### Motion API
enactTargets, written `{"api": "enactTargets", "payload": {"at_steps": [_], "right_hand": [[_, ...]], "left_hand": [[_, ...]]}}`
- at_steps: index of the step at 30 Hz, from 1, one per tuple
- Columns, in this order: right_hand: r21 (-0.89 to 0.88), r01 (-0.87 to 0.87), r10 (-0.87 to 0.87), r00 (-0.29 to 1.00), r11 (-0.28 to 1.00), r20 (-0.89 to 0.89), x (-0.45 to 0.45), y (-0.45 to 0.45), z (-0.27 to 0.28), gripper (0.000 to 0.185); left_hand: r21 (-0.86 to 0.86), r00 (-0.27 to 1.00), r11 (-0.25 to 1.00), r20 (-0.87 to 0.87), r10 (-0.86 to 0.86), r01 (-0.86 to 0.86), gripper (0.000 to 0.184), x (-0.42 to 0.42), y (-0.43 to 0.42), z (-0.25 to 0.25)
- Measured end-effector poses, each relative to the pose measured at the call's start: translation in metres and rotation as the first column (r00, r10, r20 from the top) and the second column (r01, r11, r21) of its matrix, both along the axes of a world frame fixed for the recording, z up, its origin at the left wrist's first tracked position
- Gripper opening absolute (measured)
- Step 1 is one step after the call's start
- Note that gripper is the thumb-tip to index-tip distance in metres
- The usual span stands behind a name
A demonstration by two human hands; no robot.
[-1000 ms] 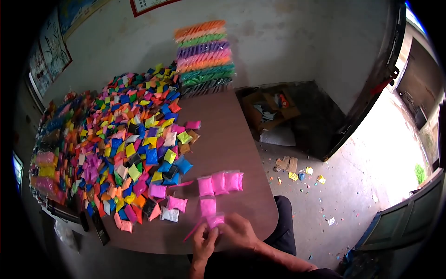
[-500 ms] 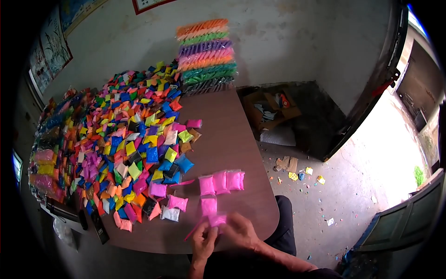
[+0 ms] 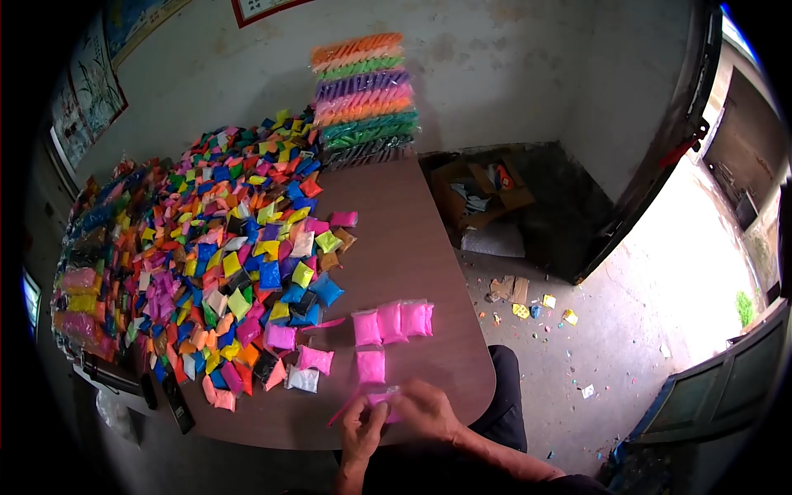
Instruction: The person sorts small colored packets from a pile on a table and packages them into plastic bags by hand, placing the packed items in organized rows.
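Observation:
Near the table's front edge, my left hand (image 3: 361, 427) pinches a small pink packet (image 3: 379, 398) between thumb and fingers. My right hand (image 3: 426, 411) is at the packet's right side, its fingers smeared by motion, so its grip is unclear. Just beyond, a single pink packet (image 3: 370, 366) lies flat on the table. Farther up, a row of several pink packets (image 3: 391, 322) lies side by side, partly overlapping. A thin pink strip (image 3: 340, 410) shows beside my left hand.
A large heap of colourful packets (image 3: 239, 247) covers the left of the brown table (image 3: 388, 223). Bagged, layered packs (image 3: 365, 99) are stacked at the back. A black phone-like object (image 3: 177, 404) lies front left. An open cardboard box (image 3: 483, 194) and scraps (image 3: 520, 301) are on the floor.
The held pink packet has shifted slightly toward me and tilted, so less of its face shows. Both hands stay at nearly the same spot.

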State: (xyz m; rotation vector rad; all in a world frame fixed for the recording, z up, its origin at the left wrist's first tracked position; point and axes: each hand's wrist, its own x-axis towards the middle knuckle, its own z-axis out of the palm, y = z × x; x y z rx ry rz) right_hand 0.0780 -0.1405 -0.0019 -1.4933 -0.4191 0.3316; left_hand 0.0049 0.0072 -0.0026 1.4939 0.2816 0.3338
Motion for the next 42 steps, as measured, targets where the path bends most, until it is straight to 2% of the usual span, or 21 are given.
{"api": "enactTargets", "payload": {"at_steps": [2,5,11,18,21,23,27,30,33,36,38,42], "right_hand": [[0.016,-0.013,0.013,1.0,1.0,0.001,0.001,-0.002,0.002,0.012],[-0.015,-0.003,0.003,1.0,1.0,0.007,0.001,-0.003,0.009,0.01],[-0.05,-0.015,0.015,1.0,0.999,0.001,-0.001,0.0,0.008,0.009],[0.001,0.027,-0.027,0.999,1.0,0.048,-0.001,0.001,-0.006,0.011],[0.005,0.01,-0.01,0.998,1.0,0.058,-0.002,0.001,-0.003,0.011],[-0.074,0.009,-0.005,0.999,0.997,0.047,-0.002,0.002,0.004,0.011],[-0.004,0.019,-0.018,0.993,1.0,0.12,-0.001,0.003,0.002,0.02],[-0.065,0.006,-0.001,0.997,0.998,0.083,0.0,0.0,0.002,0.015],[0.029,0.024,-0.025,0.999,0.999,0.032,0.0,0.0,0.0,0.017],[0.008,0.003,-0.003,1.0,1.0,-0.031,-0.001,0.0,0.002,0.019],[-0.01,-0.008,0.009,0.993,1.0,0.115,0.0,0.002,0.001,0.023],[-0.036,-0.03,0.033,0.995,0.999,0.091,-0.001,0.001,0.003,0.023]], "left_hand": [[-0.115,0.997,0.993,-0.076,-0.018,0.009,0.011,-0.001,-0.002,0.008],[-0.075,0.997,0.995,-0.02,0.07,-0.071,0.011,0.002,-0.001,-0.002],[-0.093,0.993,0.989,-0.025,0.117,-0.119,0.013,0.0,-0.001,-0.007],[-0.024,0.999,1.0,-0.043,0.016,-0.017,0.013,0.002,0.001,-0.01],[-0.028,0.995,0.996,-0.035,0.089,-0.09,0.012,0.004,-0.004,-0.002],[-0.062,0.988,0.987,-0.058,0.143,-0.146,0.012,0.002,-0.004,-0.006],[-0.114,0.99,0.984,-0.057,0.128,-0.134,0.015,-0.001,0.002,-0.008],[-0.016,0.993,0.994,-0.051,0.11,-0.111,0.01,0.002,-0.002,0.0],[0.031,0.997,0.999,-0.075,0.016,-0.014,0.013,0.004,-0.001,-0.001],[-0.064,1.0,0.998,-0.001,0.017,-0.017,0.014,0.006,-0.004,0.0],[-0.142,0.996,0.986,-0.01,0.09,-0.09,0.013,0.003,-0.002,-0.009],[-0.199,0.997,0.977,-0.028,0.072,-0.076,0.012,0.002,0.001,-0.004]]}}
